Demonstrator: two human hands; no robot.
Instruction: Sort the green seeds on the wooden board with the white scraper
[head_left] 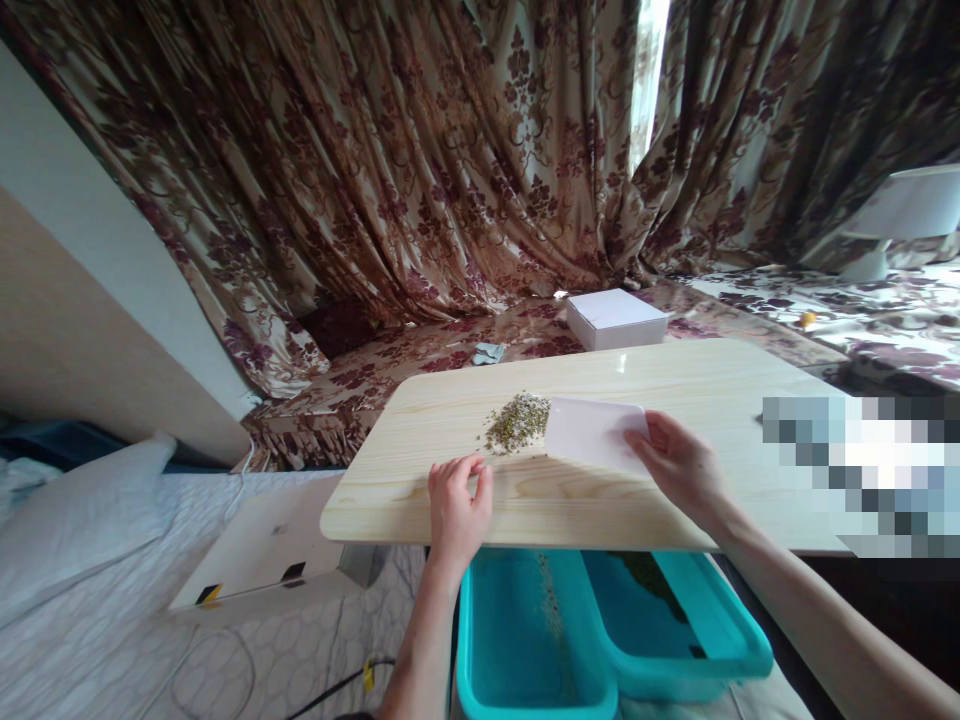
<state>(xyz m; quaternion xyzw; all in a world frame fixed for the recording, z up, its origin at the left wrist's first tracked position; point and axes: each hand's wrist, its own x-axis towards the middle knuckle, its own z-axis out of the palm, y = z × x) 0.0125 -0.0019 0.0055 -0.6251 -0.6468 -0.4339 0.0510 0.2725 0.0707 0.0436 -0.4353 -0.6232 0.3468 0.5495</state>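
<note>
On the light wood-grain table point(600, 500) lies a pile of small mixed green, whitish and dark grains point(517, 422). My right hand point(679, 460) grips the right end of a thin white card point(589, 432) with rounded corners. The card's left edge touches or nearly touches the pile; I cannot tell which. Just below the pile, my left hand point(459, 505) rests at the tabletop, fingers bent and thumb apart, with nothing visible in it. Under the table's near edge stand two turquoise bins. Pale grains are scattered in the left bin point(536, 690), and green ones lie in the right bin point(694, 665).
Behind the table, a white box point(619, 318) and a folded bluish cloth point(487, 353) lie on a floral-covered ledge. A large white box point(262, 550) and a black cable point(341, 690) are on the bed at left. A lamp point(911, 205) stands far right, above a pixelated area.
</note>
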